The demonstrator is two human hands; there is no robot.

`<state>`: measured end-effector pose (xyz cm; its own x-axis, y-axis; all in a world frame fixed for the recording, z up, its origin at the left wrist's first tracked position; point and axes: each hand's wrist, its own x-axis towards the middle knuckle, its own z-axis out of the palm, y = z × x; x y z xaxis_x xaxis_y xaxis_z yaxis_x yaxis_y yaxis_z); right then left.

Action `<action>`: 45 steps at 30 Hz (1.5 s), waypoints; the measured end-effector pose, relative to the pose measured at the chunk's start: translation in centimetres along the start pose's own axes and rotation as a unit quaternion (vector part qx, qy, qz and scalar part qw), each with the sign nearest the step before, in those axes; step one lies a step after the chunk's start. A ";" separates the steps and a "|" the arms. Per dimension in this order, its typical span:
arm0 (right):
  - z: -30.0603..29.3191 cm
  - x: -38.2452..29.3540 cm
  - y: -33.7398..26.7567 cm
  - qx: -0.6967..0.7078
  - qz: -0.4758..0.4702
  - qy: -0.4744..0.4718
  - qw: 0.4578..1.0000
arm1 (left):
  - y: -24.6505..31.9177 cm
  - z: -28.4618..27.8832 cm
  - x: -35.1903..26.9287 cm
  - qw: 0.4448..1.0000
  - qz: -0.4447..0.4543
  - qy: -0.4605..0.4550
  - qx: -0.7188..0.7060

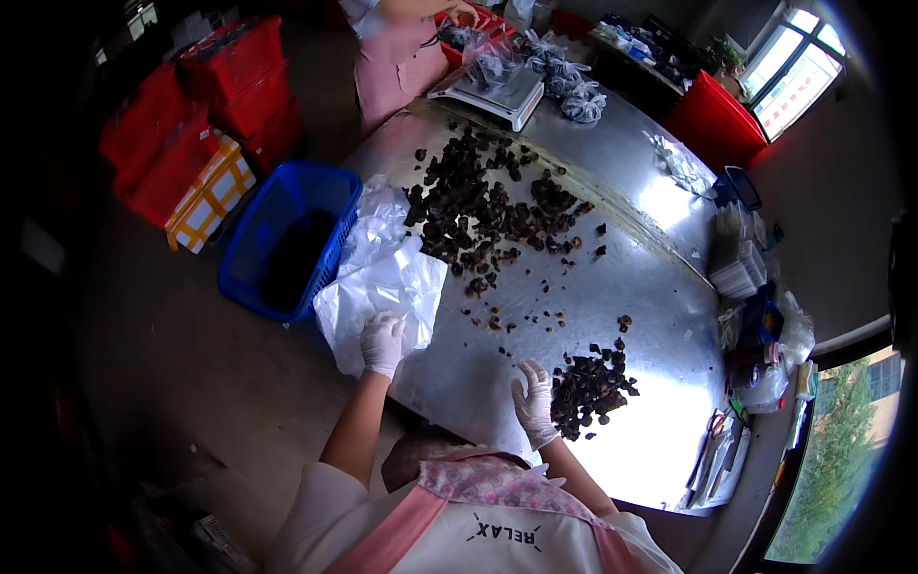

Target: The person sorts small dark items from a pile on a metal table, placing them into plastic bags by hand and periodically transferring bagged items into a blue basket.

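My left hand [382, 344], in a white glove, rests on a crumpled sheaf of clear plastic bags [423, 280] at the table's left edge. Its fingertips point away from me, and whether they pinch the film cannot be made out. My right hand [534, 403], gloved too, is at the left side of a small heap of dark, dried, mushroom-like pieces [592, 387]. Its fingers are spread and hold nothing visible. Farther off, a larger heap of the same pieces [473, 208] spreads over the metal table [473, 387], with loose crumbs between the two heaps.
Left of the table stands a blue plastic basket [237, 276] with dark contents. A co-worker [398, 68] in a pink apron is behind a weighing scale [491, 97]. Filled bags [584, 104] lie beside it. Red crates [233, 72] are stacked at left; scissors [716, 423] lie at right.
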<state>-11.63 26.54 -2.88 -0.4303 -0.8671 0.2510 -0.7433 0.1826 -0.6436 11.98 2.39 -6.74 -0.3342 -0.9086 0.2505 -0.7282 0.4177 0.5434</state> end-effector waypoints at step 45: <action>-3.7 1.5 -2.6 0.655 0.451 0.023 0.606 | 3.7 0.2 4.1 0.991 0.057 0.103 -0.067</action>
<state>-12.28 26.48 1.87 -0.3959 -0.6688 -0.6292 0.8356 0.0218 -0.5489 7.74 0.21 -3.86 -0.2704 -0.8420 0.4668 -0.6016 0.5263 0.6009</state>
